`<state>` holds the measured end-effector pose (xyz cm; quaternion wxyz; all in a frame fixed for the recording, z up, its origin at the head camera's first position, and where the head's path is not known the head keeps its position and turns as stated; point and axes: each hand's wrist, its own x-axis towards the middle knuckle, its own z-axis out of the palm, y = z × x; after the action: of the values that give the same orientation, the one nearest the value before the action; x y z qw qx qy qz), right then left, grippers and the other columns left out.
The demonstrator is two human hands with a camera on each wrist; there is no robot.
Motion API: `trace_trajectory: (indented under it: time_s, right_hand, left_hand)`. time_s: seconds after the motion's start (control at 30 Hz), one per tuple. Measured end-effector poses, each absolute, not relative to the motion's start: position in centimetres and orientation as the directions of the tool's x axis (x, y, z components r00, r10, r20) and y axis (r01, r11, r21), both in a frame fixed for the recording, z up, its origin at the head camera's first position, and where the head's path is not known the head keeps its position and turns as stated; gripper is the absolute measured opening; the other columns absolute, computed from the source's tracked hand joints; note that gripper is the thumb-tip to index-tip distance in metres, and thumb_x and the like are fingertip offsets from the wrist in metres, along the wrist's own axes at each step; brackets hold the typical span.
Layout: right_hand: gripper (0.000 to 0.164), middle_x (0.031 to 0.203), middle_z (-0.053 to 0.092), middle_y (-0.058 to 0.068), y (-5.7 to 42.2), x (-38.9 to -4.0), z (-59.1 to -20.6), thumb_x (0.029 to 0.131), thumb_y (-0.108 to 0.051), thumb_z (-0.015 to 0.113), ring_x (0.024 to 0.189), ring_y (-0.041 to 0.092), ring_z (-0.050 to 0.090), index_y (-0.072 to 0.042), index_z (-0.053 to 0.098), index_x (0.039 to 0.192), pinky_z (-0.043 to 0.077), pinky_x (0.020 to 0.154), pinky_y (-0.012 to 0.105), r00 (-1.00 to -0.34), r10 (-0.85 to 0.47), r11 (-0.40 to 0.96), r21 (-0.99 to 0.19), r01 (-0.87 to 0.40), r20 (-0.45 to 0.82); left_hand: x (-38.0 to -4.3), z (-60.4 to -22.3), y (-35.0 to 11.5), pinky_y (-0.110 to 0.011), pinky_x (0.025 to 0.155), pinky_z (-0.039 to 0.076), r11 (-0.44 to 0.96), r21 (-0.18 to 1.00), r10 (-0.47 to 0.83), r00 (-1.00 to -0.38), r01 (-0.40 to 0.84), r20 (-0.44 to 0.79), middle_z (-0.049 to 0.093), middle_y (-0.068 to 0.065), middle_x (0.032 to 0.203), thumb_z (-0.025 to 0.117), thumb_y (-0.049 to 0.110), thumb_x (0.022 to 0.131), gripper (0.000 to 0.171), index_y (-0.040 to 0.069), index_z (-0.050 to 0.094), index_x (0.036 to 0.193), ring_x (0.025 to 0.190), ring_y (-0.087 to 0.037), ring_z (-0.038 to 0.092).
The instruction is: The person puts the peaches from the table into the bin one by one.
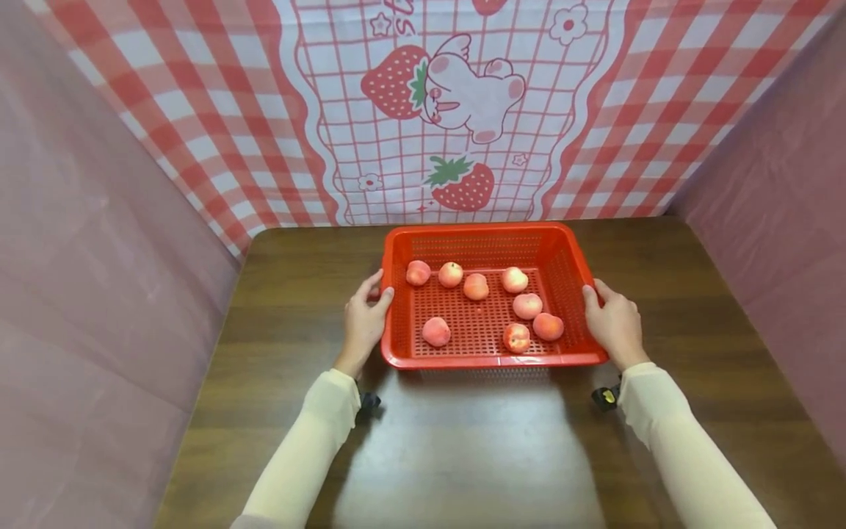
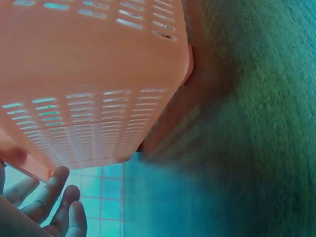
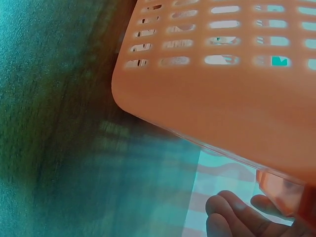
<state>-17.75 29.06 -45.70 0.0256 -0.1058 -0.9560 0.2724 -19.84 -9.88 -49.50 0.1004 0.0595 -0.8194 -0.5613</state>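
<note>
A red plastic basket with slotted walls stands near the back of the wooden table, long side towards me. Several peaches lie spread over its floor, more of them on the right. My left hand holds the basket's left rim, thumb on top and the other fingers at the outside. On the opposite side my right hand grips the right rim in a similar way. In the left wrist view fingers show below the rim; in the right wrist view fingers curl close to it.
The brown wooden table runs under the basket on all sides. Behind it hangs a red-checked cloth with strawberry prints. Pink curtains enclose the left and right. A dark strap device sits at the right wrist.
</note>
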Motion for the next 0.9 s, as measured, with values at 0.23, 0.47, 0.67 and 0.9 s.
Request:
trace_trajectory:
  time_s: [0.23,0.47,0.67,0.9]
  right_hand:
    - [0.061,0.136,0.049,0.034,29.9,-17.7,-45.3,0.103,-0.042,0.033,0.105,0.049,0.055,0.0,0.039,0.147,0.044,0.092,0.063,-0.977,0.197,0.822,-0.531,0.208,-0.078]
    - [0.064,0.13,0.054,0.033,30.2,-17.9,-44.8,0.102,-0.043,0.039,0.099,0.042,0.056,0.005,0.041,0.144,0.05,0.087,0.056,-0.98,0.158,0.81,-0.552,0.197,-0.119]
    - [0.059,0.118,0.06,0.031,30.2,-17.9,-44.4,0.101,-0.038,0.046,0.092,0.037,0.058,0.007,0.047,0.138,0.052,0.076,0.047,-0.987,0.134,0.824,-0.544,0.16,-0.087]
    - [0.054,0.111,0.063,0.029,30.2,-17.6,-44.0,0.1,-0.034,0.05,0.09,0.037,0.06,0.008,0.052,0.134,0.051,0.074,0.045,-0.995,0.096,0.838,-0.537,0.095,-0.026]
  left_hand:
    - [-20.2,-49.0,-9.3,-0.044,0.09,0.051,0.466,0.885,-0.17,-0.98,0.012,0.102,0.072,-0.014,0.105,0.065,0.024,0.092,0.043,0.016,0.06,0.134,0.096,-0.028,0.068]
    - [-20.5,-48.7,-9.9,-0.043,0.097,0.049,0.53,0.848,-0.142,-0.985,0.011,0.101,0.072,-0.013,0.11,0.065,0.024,0.092,0.042,0.013,0.061,0.133,0.101,-0.027,0.069]
    - [-20.6,-48.3,-10.5,-0.042,0.096,0.05,0.527,0.849,-0.125,-0.986,0.029,0.111,0.071,-0.014,0.113,0.067,0.022,0.091,0.043,0.012,0.061,0.132,0.103,-0.027,0.068]
    - [-20.4,-48.0,-10.8,-0.042,0.095,0.05,0.536,0.844,-0.125,-0.985,0.035,0.12,0.071,-0.013,0.113,0.067,0.021,0.09,0.042,0.012,0.062,0.131,0.103,-0.027,0.068]
